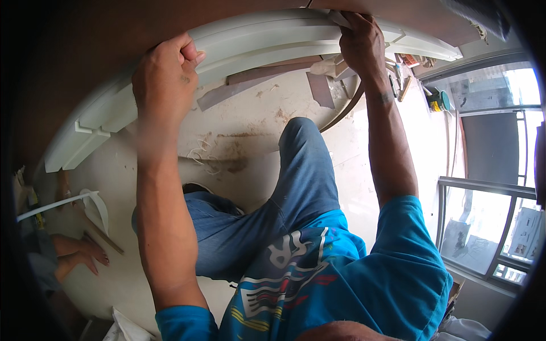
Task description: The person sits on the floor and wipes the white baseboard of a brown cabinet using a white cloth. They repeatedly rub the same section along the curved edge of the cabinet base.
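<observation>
A long white grooved rail crosses in front of me, bent by the lens, with a brown surface along its far side. My left hand is curled into a fist at the rail's upper edge, its fingertips partly hidden; whether it holds something cannot be made out. Farther right, my right hand grips a small pale flat piece against the rail where it meets the brown surface. My bent knee in jeans is below, between my forearms.
Brown board offcuts and a curved brown strip lie on the stained pale floor. A green-lidded container stands by the windows at right. Another person's feet are at left, near a wooden stick.
</observation>
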`<state>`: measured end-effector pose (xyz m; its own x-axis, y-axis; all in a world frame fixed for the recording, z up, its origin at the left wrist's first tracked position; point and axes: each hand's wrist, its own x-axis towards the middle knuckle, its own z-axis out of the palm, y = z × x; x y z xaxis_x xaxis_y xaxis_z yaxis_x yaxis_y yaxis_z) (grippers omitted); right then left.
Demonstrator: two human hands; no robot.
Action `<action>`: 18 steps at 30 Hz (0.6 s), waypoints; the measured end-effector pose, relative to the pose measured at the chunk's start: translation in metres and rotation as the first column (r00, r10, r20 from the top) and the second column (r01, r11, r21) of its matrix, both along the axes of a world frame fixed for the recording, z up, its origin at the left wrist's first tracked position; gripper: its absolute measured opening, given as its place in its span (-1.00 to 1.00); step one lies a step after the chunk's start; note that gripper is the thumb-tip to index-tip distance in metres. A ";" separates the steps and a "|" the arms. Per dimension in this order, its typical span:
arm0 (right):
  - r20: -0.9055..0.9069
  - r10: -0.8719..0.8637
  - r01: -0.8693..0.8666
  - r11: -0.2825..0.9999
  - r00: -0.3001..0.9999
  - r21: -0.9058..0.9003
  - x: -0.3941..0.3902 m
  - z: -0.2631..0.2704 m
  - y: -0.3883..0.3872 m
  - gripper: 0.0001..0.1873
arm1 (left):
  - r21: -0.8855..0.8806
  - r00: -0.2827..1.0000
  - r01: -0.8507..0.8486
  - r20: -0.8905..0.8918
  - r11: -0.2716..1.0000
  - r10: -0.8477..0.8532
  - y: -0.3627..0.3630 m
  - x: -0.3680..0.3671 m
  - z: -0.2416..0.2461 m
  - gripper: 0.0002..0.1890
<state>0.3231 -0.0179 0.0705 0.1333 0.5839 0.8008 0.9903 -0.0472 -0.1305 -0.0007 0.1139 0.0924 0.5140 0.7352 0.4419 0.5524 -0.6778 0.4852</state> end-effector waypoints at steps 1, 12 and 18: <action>-0.002 -0.001 0.001 1.000 1.000 0.001 -0.001 -0.002 0.001 -0.41 | 0.006 1.000 0.000 0.004 1.000 0.000 0.001 0.001 -0.002 -0.69; -0.004 0.011 -0.011 1.000 1.000 0.000 -0.002 0.001 0.003 -0.39 | -0.032 0.999 -0.027 -0.024 0.999 0.027 0.000 0.000 0.002 -0.70; -0.071 0.039 -0.041 0.999 0.997 -0.026 -0.029 -0.004 0.014 -0.38 | -0.021 0.999 -0.037 -0.024 0.999 0.036 0.001 0.000 -0.003 -0.70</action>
